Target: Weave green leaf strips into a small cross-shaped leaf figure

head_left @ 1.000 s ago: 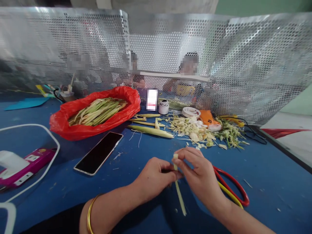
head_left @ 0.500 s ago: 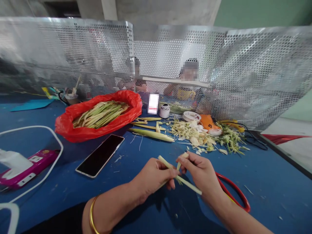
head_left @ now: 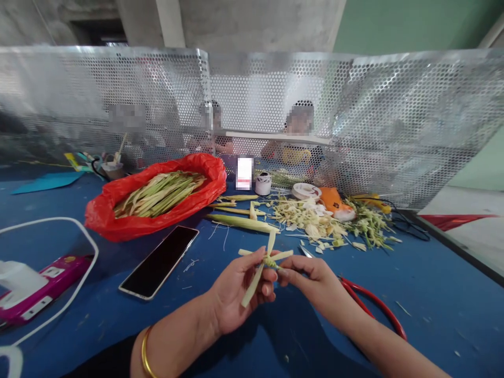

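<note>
A small woven piece of pale green leaf strips (head_left: pixel 270 261) is held above the blue table, with several flat strips sticking out like a cross and a plaited knot at its middle. My left hand (head_left: pixel 240 294) is closed on it, thumb and fingers pinching near the knot. At the knot's right side, my right hand (head_left: pixel 307 273) is closed too, its thumb and forefinger pinching a strip end. Under the right hand and forearm lie scissors with red handles (head_left: pixel 384 307); their middle is hidden. A long pale leaf husk (head_left: pixel 244 222) rests just beyond.
A red plastic bag (head_left: pixel 98 223) holds leaf strips (head_left: pixel 165 191). Nearer lies a dark phone (head_left: pixel 161 262); a purple power strip (head_left: pixel 43 289) is at left. Trimmed scraps (head_left: pixel 311 218), a tape roll (head_left: pixel 306 191) and a lit phone (head_left: pixel 244 173) stand before the perforated metal screen (head_left: pixel 268 89), people behind it.
The woven piece has turned in my fingers: its strips now spread out with the knot showing. My left hand has rolled palm-up, and the right has shifted slightly down to the knot's side.
</note>
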A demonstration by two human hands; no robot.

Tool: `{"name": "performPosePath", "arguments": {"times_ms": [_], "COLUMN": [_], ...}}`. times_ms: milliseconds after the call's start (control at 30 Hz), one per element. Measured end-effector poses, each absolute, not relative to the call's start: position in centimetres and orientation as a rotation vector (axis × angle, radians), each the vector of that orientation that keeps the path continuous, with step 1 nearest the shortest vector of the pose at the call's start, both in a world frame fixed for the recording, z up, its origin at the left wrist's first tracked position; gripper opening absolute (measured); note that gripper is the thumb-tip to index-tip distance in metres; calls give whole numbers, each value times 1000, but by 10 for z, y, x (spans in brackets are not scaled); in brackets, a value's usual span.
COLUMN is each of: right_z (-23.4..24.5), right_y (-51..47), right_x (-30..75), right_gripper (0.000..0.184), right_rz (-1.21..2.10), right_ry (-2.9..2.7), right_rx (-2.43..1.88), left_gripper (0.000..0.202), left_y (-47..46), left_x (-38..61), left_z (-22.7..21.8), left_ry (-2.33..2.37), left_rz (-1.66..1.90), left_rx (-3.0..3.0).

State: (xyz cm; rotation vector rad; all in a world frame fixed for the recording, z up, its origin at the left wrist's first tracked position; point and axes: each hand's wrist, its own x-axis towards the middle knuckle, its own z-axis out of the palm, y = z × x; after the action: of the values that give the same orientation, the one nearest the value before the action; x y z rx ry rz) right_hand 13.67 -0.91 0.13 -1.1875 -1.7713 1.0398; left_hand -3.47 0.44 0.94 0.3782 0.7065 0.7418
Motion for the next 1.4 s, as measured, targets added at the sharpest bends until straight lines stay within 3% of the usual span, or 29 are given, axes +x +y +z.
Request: {"name": "performPosePath", "arguments": {"times_ms": [167, 367, 533, 767, 867, 967, 1067, 1200, 1400], "right_z": [-5, -8, -16, -20, -17, -12, -8, -7, -6], "right_y": [-7, -5, -7, -1, -4, -8, -11, -13, -20], "right_x": [139, 137, 131, 137, 135, 133, 132, 132, 129], "right_gripper": [26, 29, 25, 25, 13, 19, 10, 18, 21], "right_rz": [794, 415, 371, 325, 342, 375, 452, 513, 352], "right_ry": [-1901, -2000, -2019, -2006, -1945, -1848, -1729, -1645, -1725], "right_rx": [-1196, -1149, -1185, -1182, -1190, -1182, -1210, -1300, -1324], "left_gripper": [16, 24, 17, 19, 24, 34, 35, 33, 22], "left_y": [2, 4, 8, 4, 4, 4, 3, 0, 1], "left_x": [-35, -33, -34, -34, -34, -35, -34, -31, -33], "left_z": [4, 6, 5, 4, 4, 5, 9, 12, 5], "left_ry": [673, 672, 871, 805, 897, 942, 952, 971, 998], "left_rz": [745, 873, 912, 885, 928, 971, 941, 893, 979], "left_rx": [388, 464, 595, 743, 874, 975, 1048, 1170, 1425]}}
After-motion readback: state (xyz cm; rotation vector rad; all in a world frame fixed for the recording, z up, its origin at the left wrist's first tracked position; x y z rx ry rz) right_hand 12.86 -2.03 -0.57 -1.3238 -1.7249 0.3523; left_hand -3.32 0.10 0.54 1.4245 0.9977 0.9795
